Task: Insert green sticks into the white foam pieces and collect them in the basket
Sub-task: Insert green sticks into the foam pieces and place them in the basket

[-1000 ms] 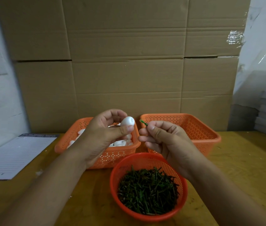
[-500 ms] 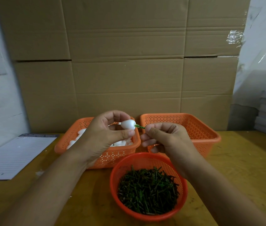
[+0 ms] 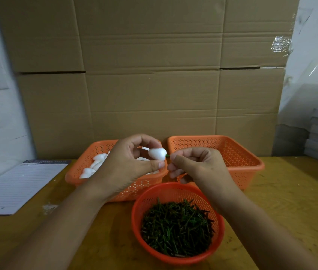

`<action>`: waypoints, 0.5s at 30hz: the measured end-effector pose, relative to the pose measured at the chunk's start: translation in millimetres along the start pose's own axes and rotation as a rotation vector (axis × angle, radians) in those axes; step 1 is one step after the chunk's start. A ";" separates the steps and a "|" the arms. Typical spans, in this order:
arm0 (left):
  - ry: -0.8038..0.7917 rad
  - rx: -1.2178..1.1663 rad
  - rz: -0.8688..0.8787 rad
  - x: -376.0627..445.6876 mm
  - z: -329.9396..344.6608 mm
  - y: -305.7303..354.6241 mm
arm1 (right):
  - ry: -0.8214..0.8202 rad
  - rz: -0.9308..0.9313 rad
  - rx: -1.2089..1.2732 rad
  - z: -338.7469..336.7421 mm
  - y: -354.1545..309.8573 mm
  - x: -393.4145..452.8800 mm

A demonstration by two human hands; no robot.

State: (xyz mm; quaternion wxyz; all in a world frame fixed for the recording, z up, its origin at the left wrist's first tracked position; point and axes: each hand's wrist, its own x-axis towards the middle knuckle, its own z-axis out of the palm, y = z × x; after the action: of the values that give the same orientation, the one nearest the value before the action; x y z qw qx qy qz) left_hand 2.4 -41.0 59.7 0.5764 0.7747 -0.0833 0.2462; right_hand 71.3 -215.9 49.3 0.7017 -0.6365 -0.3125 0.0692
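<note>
While unreadable, lined notepad's (image 3: 16, 189) print

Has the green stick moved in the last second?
Yes. The stick has gone left into the foam piece, toward the left basket.

green stick (image 3: 167, 155) now pushed deeper into foam piece (image 3: 157, 153), right hand (image 3: 195, 166) closer
</note>
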 end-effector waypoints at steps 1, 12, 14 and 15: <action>0.005 0.005 -0.004 0.1 0.2 -0.4 | 0.000 -0.002 -0.001 0.4 -0.1 0.0; 0.035 0.051 -0.028 0.7 4.0 -3.2 | -0.010 -0.017 -0.043 1.9 2.7 -1.5; 0.035 0.058 -0.027 0.3 3.9 -3.9 | -0.014 -0.018 -0.054 1.3 2.9 -1.4; 0.033 0.061 -0.027 0.3 3.6 -4.3 | -0.016 -0.015 -0.056 1.3 3.2 -1.0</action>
State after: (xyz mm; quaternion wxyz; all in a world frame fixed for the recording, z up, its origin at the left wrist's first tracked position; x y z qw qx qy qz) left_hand 5.5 -42.9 55.4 0.5572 0.7887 -0.0557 0.2536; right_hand 70.7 -214.7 45.9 0.6817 -0.6529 -0.3247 0.0601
